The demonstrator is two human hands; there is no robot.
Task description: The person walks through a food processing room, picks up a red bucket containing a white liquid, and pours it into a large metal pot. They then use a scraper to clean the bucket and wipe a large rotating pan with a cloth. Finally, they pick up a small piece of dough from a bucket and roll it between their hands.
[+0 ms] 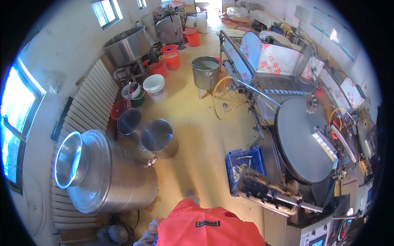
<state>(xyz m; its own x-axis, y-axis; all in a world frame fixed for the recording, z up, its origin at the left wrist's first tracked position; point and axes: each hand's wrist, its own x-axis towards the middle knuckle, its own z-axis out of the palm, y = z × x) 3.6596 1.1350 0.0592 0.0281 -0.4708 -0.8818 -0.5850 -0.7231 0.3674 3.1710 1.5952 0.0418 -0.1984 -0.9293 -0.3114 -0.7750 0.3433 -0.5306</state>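
Note:
My red apron [209, 229] fills the bottom middle of the view. Beside its left edge shows a bit of crumpled, whitish-blue covering, which looks like my left hand [152, 229] in a thin plastic glove or sleeve. Its fingers cannot be made out, nor whether they hold anything. My right hand is out of sight. Nearest on the left stands a large steel drum [127, 176] with a tap [152, 161]. A steel basin-like ring [69, 160] rests on the drum's domed top.
Two steel pots [158, 137] stand on the yellow floor past the drum. To the right are a blue crate [246, 158] with scraps, a scorched metal trough [266, 186] and a machine with a round grey plate [305, 139]. Farther off are a steel vat [206, 71], white bucket [155, 87] and red buckets [171, 60].

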